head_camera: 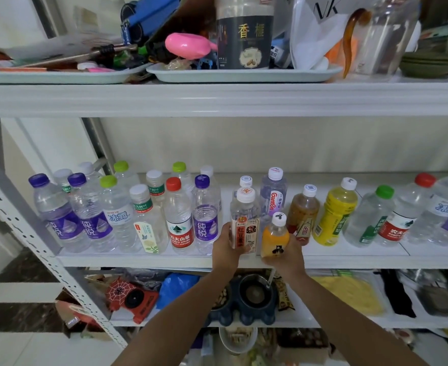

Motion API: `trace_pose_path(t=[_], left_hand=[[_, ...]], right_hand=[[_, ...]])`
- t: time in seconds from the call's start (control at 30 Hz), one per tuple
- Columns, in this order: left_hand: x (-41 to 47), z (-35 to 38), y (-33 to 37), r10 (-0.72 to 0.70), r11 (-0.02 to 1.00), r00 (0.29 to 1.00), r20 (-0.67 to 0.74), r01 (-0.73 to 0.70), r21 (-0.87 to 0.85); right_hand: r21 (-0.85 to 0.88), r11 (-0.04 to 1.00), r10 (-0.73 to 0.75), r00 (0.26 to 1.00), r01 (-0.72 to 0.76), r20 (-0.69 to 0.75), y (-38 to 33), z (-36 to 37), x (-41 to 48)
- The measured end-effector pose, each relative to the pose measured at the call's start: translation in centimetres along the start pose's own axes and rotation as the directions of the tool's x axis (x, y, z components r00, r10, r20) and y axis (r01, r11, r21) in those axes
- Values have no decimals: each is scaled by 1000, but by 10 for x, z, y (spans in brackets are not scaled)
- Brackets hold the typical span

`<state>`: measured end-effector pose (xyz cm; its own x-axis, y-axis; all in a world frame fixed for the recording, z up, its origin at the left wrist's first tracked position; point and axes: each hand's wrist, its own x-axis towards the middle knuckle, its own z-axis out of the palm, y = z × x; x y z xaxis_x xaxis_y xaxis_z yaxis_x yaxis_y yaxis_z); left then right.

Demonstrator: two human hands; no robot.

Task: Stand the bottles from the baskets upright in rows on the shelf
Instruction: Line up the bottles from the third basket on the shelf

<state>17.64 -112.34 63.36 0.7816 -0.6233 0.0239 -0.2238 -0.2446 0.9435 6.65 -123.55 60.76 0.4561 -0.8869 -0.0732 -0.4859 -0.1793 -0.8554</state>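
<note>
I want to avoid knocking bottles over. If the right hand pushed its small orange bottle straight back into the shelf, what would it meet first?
Probably the Ganten water bottle, which stands behind the small orange bottle held by the right hand; the amber tea bottle stands just to its right. Depth is unclear.

- White metal shelf (349, 256), middle tier.
- Left end: clear water bottles (128, 210) upright in rows.
- Right end: a row of yellow bottle (335, 215), amber bottle (303, 212) and more water bottles.
</note>
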Motion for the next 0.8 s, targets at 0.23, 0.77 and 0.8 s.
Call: trace_pose_path(t=[0.23, 0.77, 0.8], left_hand=[[2, 1, -3, 10, 1000, 1000, 6, -10, -1], [13, 0, -7, 51, 998, 998, 36, -51, 23], [13, 0, -7, 52, 998, 998, 39, -53, 28]], right_hand=[[4, 1000, 4, 999, -5, 53, -13, -14, -11], [-27, 999, 24, 1000, -24, 13, -22, -11, -8], [-31, 999, 27, 1000, -26, 13, -22, -10, -7]])
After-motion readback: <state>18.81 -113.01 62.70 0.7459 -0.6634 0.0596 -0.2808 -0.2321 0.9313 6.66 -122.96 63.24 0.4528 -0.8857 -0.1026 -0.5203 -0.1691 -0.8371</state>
